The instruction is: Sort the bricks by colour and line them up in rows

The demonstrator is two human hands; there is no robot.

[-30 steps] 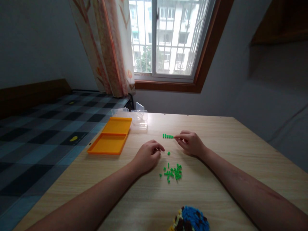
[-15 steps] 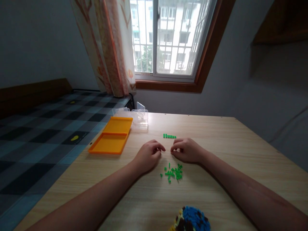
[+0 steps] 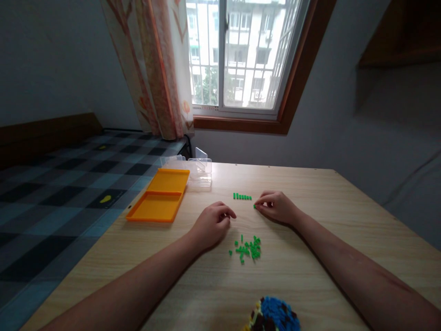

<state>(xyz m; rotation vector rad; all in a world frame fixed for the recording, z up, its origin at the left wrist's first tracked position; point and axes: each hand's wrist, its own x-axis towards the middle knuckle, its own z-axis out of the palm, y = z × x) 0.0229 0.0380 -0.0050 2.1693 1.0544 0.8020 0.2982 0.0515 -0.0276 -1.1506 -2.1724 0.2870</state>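
Between the thumb and fingertips of my right hand (image 3: 277,207) is a small green building brick (image 3: 254,206), held low over the table just right of a neat row of green bricks (image 3: 242,196). My left hand (image 3: 213,224) rests on the tabletop, fingers loosely bent and the index finger reaching out, with nothing visible in it. Nearer to me, below the gap between both hands, lies a loose pile of small green bricks (image 3: 255,248), a few of them scattered to its left.
An open orange case (image 3: 165,207) lies at the left of the wooden table (image 3: 213,289). Clear plastic boxes (image 3: 203,177) stand behind it. A blue, brown and yellow brick-built object (image 3: 279,315) sits at the near edge of view. A bed (image 3: 69,197) adjoins the left side.
My right hand has moved right and slightly away from me, and the green brick at its fingertips now shows. The left hand stays in place.
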